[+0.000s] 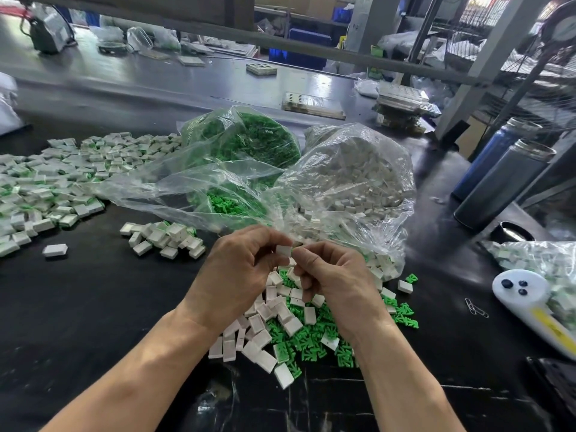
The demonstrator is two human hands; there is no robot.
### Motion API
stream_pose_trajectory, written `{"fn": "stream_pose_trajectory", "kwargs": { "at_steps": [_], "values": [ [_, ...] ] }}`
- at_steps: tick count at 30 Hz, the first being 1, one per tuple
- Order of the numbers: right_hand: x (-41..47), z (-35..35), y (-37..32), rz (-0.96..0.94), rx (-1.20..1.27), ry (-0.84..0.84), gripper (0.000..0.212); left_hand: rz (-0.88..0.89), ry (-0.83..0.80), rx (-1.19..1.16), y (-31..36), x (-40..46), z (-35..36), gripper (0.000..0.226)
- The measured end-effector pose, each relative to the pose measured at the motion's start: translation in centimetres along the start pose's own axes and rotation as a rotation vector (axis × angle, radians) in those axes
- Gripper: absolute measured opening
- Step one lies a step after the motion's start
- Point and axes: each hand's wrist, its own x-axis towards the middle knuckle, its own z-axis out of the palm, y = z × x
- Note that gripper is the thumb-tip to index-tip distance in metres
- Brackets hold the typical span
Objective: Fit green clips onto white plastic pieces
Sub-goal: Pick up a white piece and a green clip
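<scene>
My left hand pinches a small white plastic piece at chest height over the table. My right hand meets it from the right, its thumb and forefinger pressed against the piece's edge; a sliver of green shows there, most of it hidden by the fingers. Below both hands lies a loose heap of white pieces mixed with green clips. Behind them, a clear bag of green clips and a clear bag of white pieces lie open toward me.
A wide spread of assembled white-and-green pieces covers the left of the black table, with a smaller pile nearer. Two metal flasks stand at right. A white handled tool, paper clips and another bag lie at right.
</scene>
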Motion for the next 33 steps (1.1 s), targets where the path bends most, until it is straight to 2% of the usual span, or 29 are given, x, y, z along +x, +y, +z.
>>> {"fn": "stream_pose_trajectory", "kwargs": {
  "at_steps": [5,12,16,20,23,28,33],
  "values": [
    [-0.1,-0.4,-0.1,0.017,-0.050,-0.019,0.012,0.042,-0.041,0.033,0.2,0.1,0.1,0.027],
    [-0.5,0.7,-0.2,-0.006,0.103,0.048,0.013,0.008,0.045,-0.046,0.4,0.1,0.5,0.029],
    [-0.6,0.8,-0.4,-0.007,0.086,0.073,0.023,-0.047,0.022,-0.061,0.5,-0.1,0.5,0.033],
    [-0.5,0.9,-0.5,0.006,0.087,0.079,0.048,-0.134,0.026,-0.186,0.7,0.0,1.1,0.029],
    [-0.6,1.5,-0.3,0.030,0.063,0.055,0.059,-0.186,0.030,-0.276,0.9,0.1,1.5,0.029],
    [-0.6,2.1,-0.3,0.028,0.077,0.029,0.055,-0.224,-0.006,-0.419,1.1,0.0,1.8,0.031],
    [-0.7,2.1,-0.3,0.004,0.082,0.088,0.055,-0.262,-0.097,-0.521,1.6,-0.2,1.9,0.024]
  ]
}}
